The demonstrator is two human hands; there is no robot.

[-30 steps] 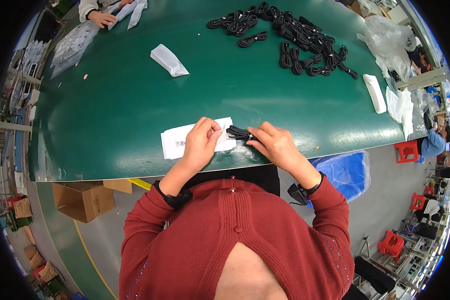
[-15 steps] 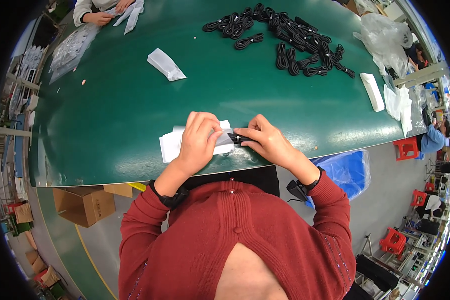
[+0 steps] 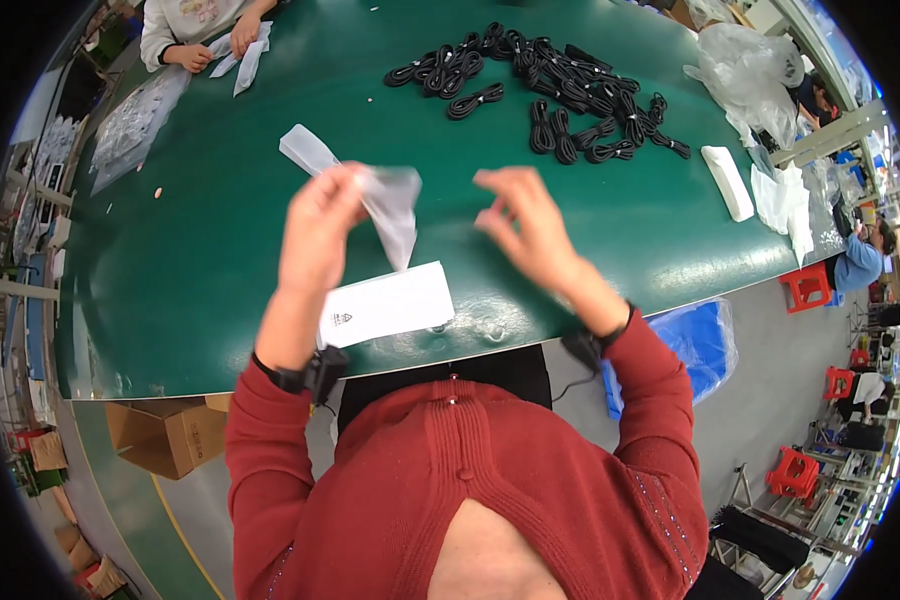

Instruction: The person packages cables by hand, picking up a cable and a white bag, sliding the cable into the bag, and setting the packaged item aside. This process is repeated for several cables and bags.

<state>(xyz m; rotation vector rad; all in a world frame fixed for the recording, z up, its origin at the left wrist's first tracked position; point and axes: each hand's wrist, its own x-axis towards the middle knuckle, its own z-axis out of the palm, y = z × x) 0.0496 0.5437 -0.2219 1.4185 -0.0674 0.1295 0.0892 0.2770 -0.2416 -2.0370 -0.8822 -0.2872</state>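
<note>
A frosted, translucent plastic bag [image 3: 398, 215] hangs from the fingers of my left hand [image 3: 315, 230], slightly smeared by motion. Whether a cable lies inside it I cannot make out. My right hand [image 3: 532, 230] hovers over the green table to the right, thumb and fingers apart, with nothing in them. Below the bag, near the front edge, lies a neat stack of flat white bags [image 3: 395, 303] with small dark print. Another frosted bag [image 3: 307, 148] rests on the table just beyond my left hand, which partly covers it.
Several coiled black cables [image 3: 580, 85] are heaped at the far middle right. A white packet [image 3: 727, 183] and crumpled clear plastic [image 3: 745, 80] sit on the right. Far left, a co-worker's hands [image 3: 242, 38] handle similar bags. A blue lined bin [image 3: 695, 350] and cardboard box [image 3: 170, 435] stand below the edge.
Both hands were together over the white stack, around a black cable and bag. Now they are apart and farther forward; the left has lifted a bag, the right has let go.
</note>
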